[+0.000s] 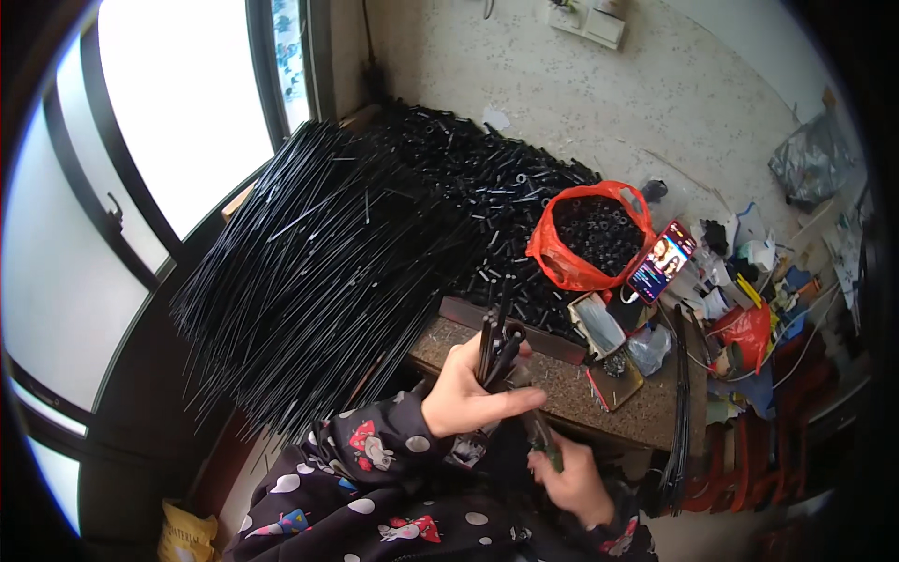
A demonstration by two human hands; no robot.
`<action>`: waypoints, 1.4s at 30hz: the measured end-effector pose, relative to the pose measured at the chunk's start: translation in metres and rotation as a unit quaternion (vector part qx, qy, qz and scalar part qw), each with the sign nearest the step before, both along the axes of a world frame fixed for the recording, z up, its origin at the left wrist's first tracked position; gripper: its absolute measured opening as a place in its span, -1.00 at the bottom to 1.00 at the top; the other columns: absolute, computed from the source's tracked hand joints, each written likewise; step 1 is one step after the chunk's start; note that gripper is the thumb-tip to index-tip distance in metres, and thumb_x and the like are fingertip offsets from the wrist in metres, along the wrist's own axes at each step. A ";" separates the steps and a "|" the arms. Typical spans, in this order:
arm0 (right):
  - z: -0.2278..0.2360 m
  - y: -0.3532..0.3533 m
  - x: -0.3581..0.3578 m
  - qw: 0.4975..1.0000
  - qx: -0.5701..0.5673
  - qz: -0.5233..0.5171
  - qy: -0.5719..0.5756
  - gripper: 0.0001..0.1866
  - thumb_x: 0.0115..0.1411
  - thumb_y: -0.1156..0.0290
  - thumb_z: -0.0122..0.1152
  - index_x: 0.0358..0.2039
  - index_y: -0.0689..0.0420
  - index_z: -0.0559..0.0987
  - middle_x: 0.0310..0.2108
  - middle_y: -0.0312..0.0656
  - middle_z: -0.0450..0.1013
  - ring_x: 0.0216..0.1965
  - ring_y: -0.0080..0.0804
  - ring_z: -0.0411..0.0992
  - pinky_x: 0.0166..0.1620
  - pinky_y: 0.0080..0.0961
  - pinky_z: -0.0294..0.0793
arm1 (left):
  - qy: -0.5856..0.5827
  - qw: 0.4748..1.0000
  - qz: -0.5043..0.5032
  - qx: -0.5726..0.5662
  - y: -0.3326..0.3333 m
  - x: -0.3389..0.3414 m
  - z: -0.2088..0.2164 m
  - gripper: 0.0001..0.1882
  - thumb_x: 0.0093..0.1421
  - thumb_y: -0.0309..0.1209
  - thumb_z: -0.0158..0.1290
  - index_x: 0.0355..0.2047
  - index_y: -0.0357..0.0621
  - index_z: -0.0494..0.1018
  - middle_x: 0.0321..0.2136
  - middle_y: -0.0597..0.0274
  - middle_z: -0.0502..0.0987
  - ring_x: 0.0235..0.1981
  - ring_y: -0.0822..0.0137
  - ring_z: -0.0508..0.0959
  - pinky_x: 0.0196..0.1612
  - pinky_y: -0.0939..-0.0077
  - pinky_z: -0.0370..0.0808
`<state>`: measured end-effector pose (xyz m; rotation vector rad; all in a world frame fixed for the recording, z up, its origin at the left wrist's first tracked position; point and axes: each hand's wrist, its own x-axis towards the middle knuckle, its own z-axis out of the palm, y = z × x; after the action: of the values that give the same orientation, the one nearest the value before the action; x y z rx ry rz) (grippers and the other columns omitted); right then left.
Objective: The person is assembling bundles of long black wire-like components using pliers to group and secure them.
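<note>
My left hand point(461, 401) is closed around a small bunch of black rods and short tubes point(501, 348), which stand up above its fingers. Its thumb points across toward the right. Just below and to the right, my right hand point(576, 482) grips a tool with a dark green handle point(552, 451). The tool's upper end reaches up beside the left thumb, and its kind cannot be made out. Both hands are over the near edge of the speckled brown table point(613, 426).
A large heap of long thin black rods point(309, 272) lies to the left. Short black tubes point(449, 150) pile up behind, beside a red plastic bag point(567, 267) of black rings. A lit phone point(660, 262) leans at the right, near clutter. More rods point(679, 403) hang over the table's right edge.
</note>
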<state>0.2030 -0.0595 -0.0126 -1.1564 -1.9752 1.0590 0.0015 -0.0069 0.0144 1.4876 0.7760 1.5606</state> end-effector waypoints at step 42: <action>0.007 0.021 0.014 0.894 -0.080 -0.077 0.435 -0.76 0.06 0.35 0.24 -0.39 0.22 0.41 -0.43 -0.24 0.38 -0.37 -0.43 0.40 -0.25 -0.56 0.39 | 0.345 0.922 -0.161 -0.068 0.013 0.017 -0.075 -0.65 0.15 -0.30 -0.02 -0.09 -0.22 0.40 -0.27 -0.09 0.49 -0.20 0.15 0.51 -0.17 0.43 0.42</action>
<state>0.2175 -0.0384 -0.0056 -0.6930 -1.0899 1.3562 0.0182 0.0059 -0.0605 1.9622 0.9392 0.7050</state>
